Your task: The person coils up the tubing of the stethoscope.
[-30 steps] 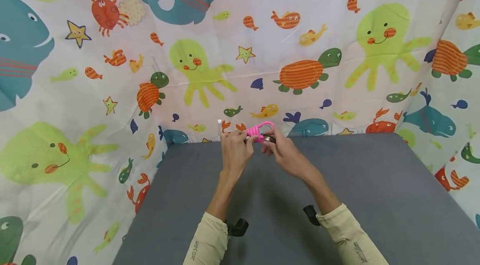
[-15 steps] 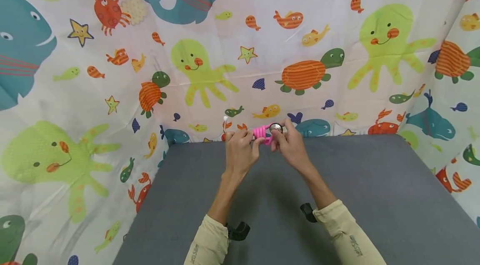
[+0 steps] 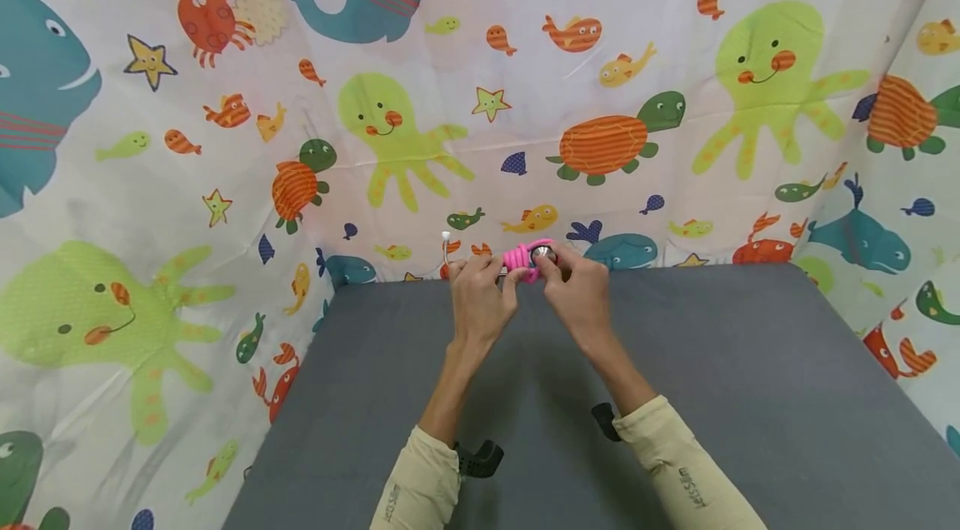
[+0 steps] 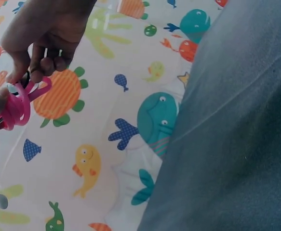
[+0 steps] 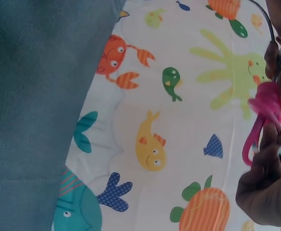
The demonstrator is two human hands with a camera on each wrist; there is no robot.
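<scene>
A stethoscope with pink tubing wound in a tight coil (image 3: pixel 516 258) is held up between both hands, over the far edge of the table. My left hand (image 3: pixel 477 297) grips it by the metal ear tubes at the coil's left end. A white ear tip (image 3: pixel 446 237) sticks up beyond the left fingers. The round silver chest piece (image 3: pixel 543 253) is pinched between thumb and fingers of my right hand (image 3: pixel 581 288), close against the coil's right end. In the left wrist view a loop of the pink tubing (image 4: pixel 43 89) stands out by the right fingers. Fingers partly hide the coil.
A grey table (image 3: pixel 675 363) lies below the hands. Behind it and at both sides hangs a white curtain (image 3: pixel 435 172) printed with sea animals. Dark wrist-worn cameras (image 3: pixel 480 459) sit at the cuffs of the light sleeves (image 3: pixel 420 476).
The right hand has turned the chest piece from edge-on to face-up, drawn it out to the right, then brought it back left against the coil. The left hand keeps its grip.
</scene>
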